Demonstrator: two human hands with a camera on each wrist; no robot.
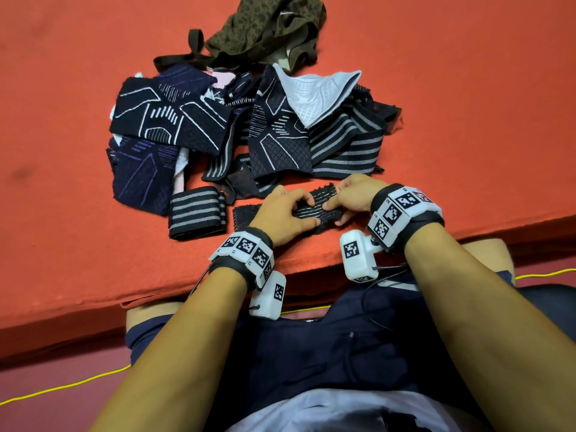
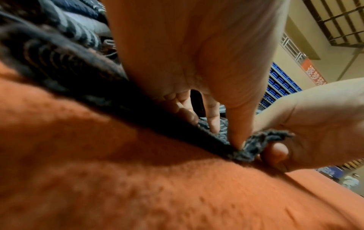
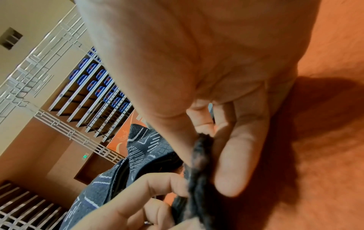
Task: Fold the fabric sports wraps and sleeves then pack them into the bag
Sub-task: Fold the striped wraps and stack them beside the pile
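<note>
A black ribbed wrap [image 1: 244, 215] lies across the orange felt surface near its front edge, its right end lifted. My left hand [image 1: 307, 210] spans the wrap's width with curled fingers, the thumb pressing its near edge [image 2: 256, 144]. My right hand [image 1: 335, 210] pinches the wrap's right end [image 3: 199, 171] between thumb and fingers. A folded grey-striped wrap [image 1: 196, 212] sits just left of it. The olive leopard-print bag [image 1: 265, 26] lies slumped at the far side, with its inside hidden.
A loose pile of dark patterned sleeves and striped wraps [image 1: 249, 120] lies between my hands and the bag. The surface's front edge [image 1: 218, 294] runs just below my wrists. A yellow cable [image 1: 62, 385] lies on the floor.
</note>
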